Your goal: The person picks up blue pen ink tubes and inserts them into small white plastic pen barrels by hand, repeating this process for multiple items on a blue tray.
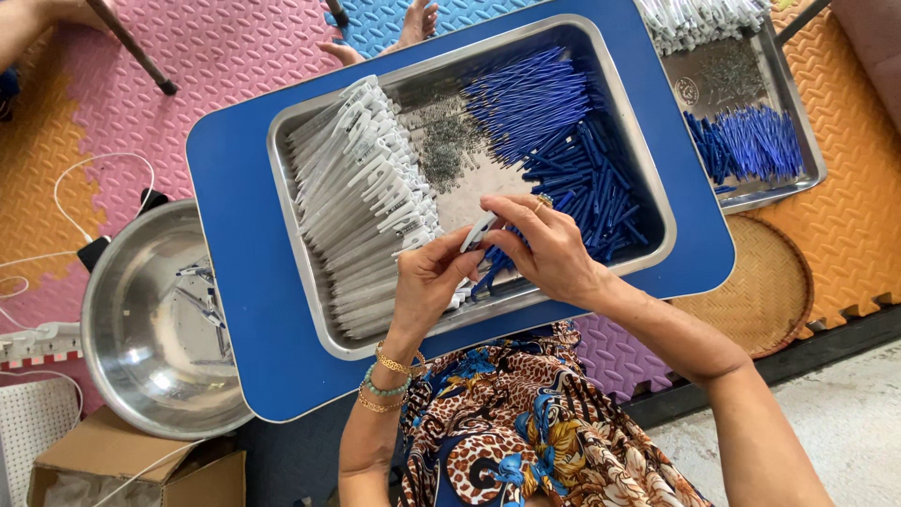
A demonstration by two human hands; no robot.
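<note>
pinching a white pen barrel (479,231), apparently, left hand (427,282) and right hand (549,246), both grips closed, above the steel tray (310,272)

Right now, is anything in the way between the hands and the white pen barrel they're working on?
No. The left hand and right hand both already grip the white pen barrel directly, above the metal tray. Nothing visible sits between them.

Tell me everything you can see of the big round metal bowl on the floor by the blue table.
The round metal bowl is wide, shiny, seemingly steel, and sits upright on the foam mats at the blue table's edge, which overlaps its rim. Inside lie a few assembled pens, scattered. A cardboard box sits beside it. Neither hand touches it.
</note>
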